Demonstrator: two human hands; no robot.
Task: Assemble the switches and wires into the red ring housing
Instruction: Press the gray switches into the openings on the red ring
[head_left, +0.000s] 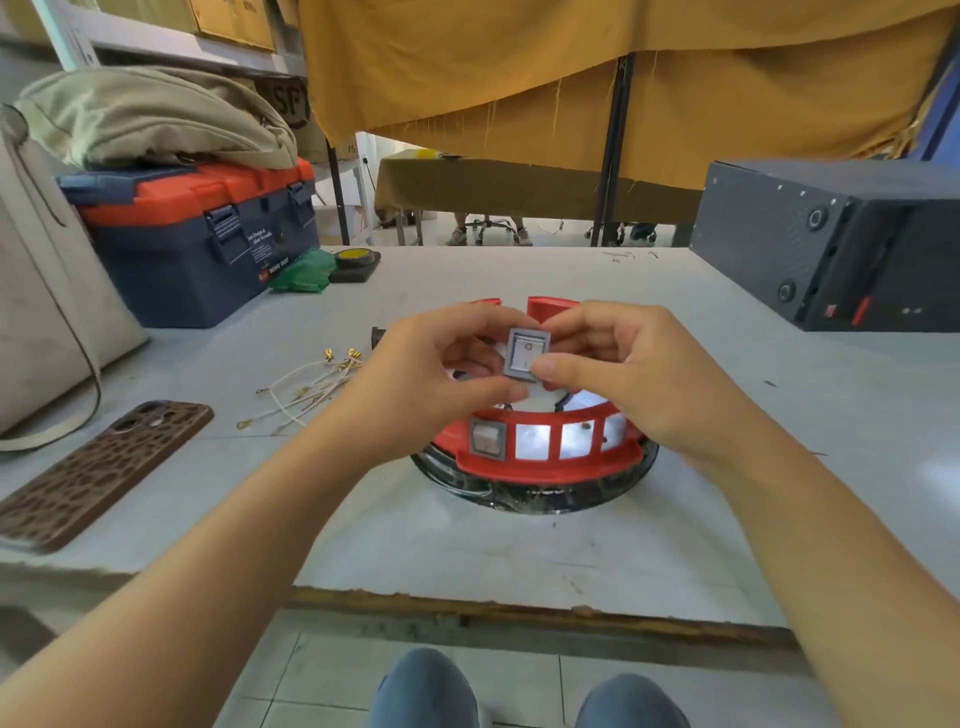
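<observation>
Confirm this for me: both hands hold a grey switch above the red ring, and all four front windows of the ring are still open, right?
Not quite. The head view shows both hands, left and right, holding the grey switch above the red ring, but the leftmost front window already holds a fitted switch; only the other three windows are open.

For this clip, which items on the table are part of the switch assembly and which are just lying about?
Part of the job:
- grey switch, pinched by the left hand and right hand
- red ring housing, one switch already fitted
- white wires

Lying about:
- phone
- toolbox
- tape roll
- black box
- beige bag
</observation>
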